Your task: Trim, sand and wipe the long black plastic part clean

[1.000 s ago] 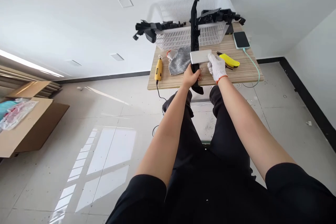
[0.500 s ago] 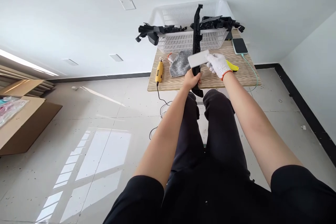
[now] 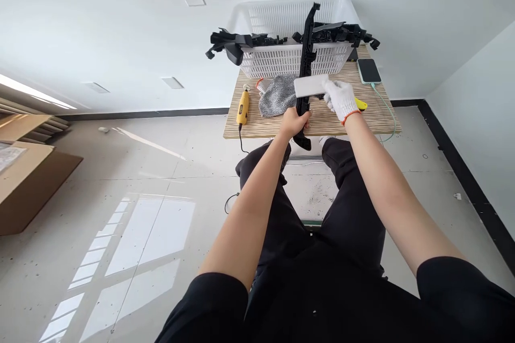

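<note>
A phone (image 3: pixel 369 71) lies at right — at far left, a cardboard box (image 3: pixel 42 190).

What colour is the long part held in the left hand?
Black: the long part shows best in the head view.

The white basket (image 3: pixel 273 63) bars the way behind the narrow gap between yellow tool (image 3: pixel 242 108) and grey cloth (image 3: pixel 277 97).
</note>
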Action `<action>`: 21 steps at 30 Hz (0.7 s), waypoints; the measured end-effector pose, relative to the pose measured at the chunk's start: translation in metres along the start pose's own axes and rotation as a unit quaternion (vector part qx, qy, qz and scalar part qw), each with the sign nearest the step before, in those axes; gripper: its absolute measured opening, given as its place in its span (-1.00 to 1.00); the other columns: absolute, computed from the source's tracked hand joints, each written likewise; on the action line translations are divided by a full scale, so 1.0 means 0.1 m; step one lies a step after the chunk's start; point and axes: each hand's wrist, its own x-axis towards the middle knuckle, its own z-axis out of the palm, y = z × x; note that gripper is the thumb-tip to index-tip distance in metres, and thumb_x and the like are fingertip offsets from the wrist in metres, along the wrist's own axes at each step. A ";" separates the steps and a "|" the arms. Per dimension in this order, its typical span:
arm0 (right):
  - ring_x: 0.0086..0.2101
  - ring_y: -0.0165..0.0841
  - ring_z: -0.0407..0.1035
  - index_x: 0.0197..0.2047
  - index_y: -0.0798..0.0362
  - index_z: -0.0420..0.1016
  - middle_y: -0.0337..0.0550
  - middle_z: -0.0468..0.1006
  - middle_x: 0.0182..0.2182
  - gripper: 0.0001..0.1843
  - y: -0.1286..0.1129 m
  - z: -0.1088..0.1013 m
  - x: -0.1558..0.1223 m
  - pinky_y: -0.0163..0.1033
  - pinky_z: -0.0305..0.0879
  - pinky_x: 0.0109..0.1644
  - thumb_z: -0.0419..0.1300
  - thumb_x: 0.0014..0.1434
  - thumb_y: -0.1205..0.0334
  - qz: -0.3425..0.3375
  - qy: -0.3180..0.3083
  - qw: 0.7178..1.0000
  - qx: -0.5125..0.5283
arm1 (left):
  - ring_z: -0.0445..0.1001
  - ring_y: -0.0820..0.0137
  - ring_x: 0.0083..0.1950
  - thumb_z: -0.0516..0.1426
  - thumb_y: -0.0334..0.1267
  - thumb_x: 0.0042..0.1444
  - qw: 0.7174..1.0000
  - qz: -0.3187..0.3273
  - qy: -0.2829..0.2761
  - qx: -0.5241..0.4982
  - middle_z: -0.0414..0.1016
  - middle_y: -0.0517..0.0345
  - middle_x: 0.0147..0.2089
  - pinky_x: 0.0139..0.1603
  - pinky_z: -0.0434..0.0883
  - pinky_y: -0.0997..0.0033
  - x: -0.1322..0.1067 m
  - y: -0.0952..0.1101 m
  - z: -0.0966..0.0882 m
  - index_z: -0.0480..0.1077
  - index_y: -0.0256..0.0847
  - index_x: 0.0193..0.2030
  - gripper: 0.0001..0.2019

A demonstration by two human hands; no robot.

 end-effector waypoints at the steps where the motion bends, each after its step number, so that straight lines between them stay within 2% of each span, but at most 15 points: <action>1: -0.71 -0.53 0.04 -0.38 -0.03 0.27 -0.38 0.27 -0.67 -0.57 0.01 0.00 -0.01 -0.41 -0.09 -0.72 0.29 0.21 -0.17 -0.005 0.018 1.000 0.010 | 0.52 0.34 -0.52 0.24 -0.17 0.16 1.000 0.000 0.001 0.002 0.45 0.19 -0.59 -0.31 0.56 0.29 0.00 0.00 0.00 0.33 -0.16 -0.50 -0.73; 7: -0.72 -0.52 0.01 -0.41 -0.04 0.23 -0.38 0.27 -0.70 -0.56 0.09 -0.02 -0.04 -0.38 -0.11 -0.72 0.29 0.21 -0.15 0.007 -0.010 1.000 0.007 | 0.55 0.31 -0.48 0.22 -0.15 0.18 0.999 -0.004 0.019 0.029 0.51 0.18 -0.53 -0.26 0.57 0.27 -0.10 0.04 0.01 0.34 -0.16 -0.46 -0.75; 11: -0.71 -0.54 0.02 -0.42 -0.05 0.22 -0.38 0.31 -0.71 -0.52 0.03 -0.12 -0.04 -0.38 -0.11 -0.71 0.29 0.22 -0.20 0.001 -0.046 0.999 -0.020 | 0.56 0.31 -0.49 0.21 -0.14 0.19 0.999 -0.006 0.048 0.025 0.54 0.17 -0.51 -0.27 0.55 0.27 -0.17 0.07 0.04 0.36 -0.15 -0.44 -0.77; 14: -0.72 -0.55 0.00 -0.43 -0.05 0.22 -0.40 0.29 -0.72 -0.57 -0.04 -0.19 -0.03 -0.39 -0.12 -0.72 0.29 0.24 -0.12 -0.015 -0.031 0.999 -0.016 | 0.57 0.30 -0.49 0.21 -0.14 0.19 0.998 -0.015 0.054 0.015 0.56 0.16 -0.50 -0.30 0.53 0.30 -0.20 0.10 0.05 0.41 -0.16 -0.37 -0.81; 17: -0.74 -0.54 0.03 -0.40 -0.04 0.31 -0.39 0.31 -0.71 -0.66 -0.06 -0.21 -0.01 -0.40 -0.12 -0.74 0.35 0.18 -0.01 -0.006 -0.065 0.998 -0.024 | 0.58 0.29 -0.47 0.22 -0.14 0.19 0.998 -0.027 0.061 0.012 0.58 0.15 -0.46 -0.31 0.52 0.32 -0.21 0.12 0.05 0.44 -0.16 -0.34 -0.83; 21: -0.73 -0.55 0.04 -0.38 -0.04 0.33 -0.40 0.29 -0.70 -0.68 0.00 -0.18 0.04 -0.44 -0.12 -0.75 0.36 0.17 0.01 0.015 -0.061 0.998 0.011 | 0.59 0.28 -0.45 0.22 -0.11 0.20 0.997 -0.036 0.065 0.018 0.60 0.14 -0.44 -0.32 0.50 0.33 -0.22 0.11 0.05 0.48 -0.16 -0.30 -0.83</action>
